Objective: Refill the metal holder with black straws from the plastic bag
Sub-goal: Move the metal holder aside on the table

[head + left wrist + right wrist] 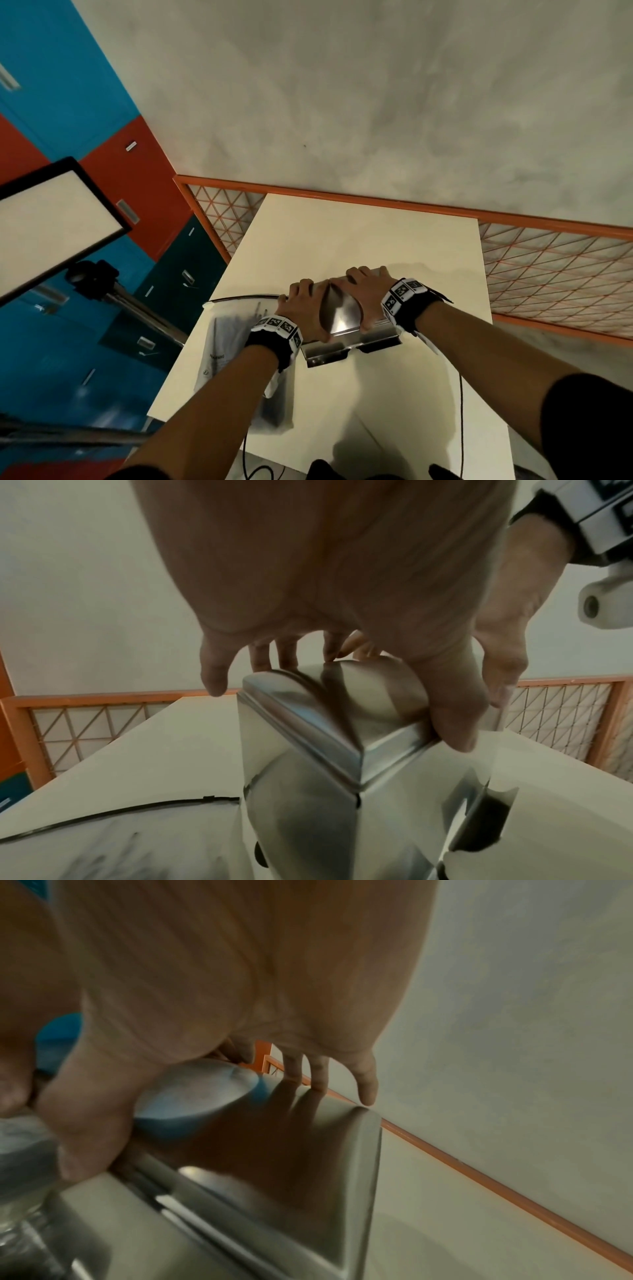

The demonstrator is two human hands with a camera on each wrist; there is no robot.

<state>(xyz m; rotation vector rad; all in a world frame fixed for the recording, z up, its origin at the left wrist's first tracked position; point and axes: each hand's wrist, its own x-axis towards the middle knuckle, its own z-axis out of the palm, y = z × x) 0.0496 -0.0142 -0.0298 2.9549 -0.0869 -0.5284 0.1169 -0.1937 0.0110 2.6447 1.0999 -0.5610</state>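
The shiny metal holder (pixel 346 322) stands on the white table (pixel 342 233) with its curved lid on top. My left hand (pixel 306 308) grips the lid's left end, thumb on the near edge and fingers over the far side. My right hand (pixel 364 296) grips the lid's right end the same way. In the left wrist view, my left hand (pixel 342 601) has its thumb pressed on the holder (pixel 308 791) at the lid's rim. The right wrist view has my right hand (pixel 240 988) over the lid. A clear plastic bag (pixel 233 342) of black straws (pixel 274 407) lies left of the holder, under my left forearm.
An orange-framed mesh rail (pixel 548 267) runs behind and right of the table. Blue and red lockers (pixel 68 102) fill the left side. A lit panel on a stand (pixel 51 222) leans in from the left. A thin black cable (pixel 460 411) crosses the table's near right part.
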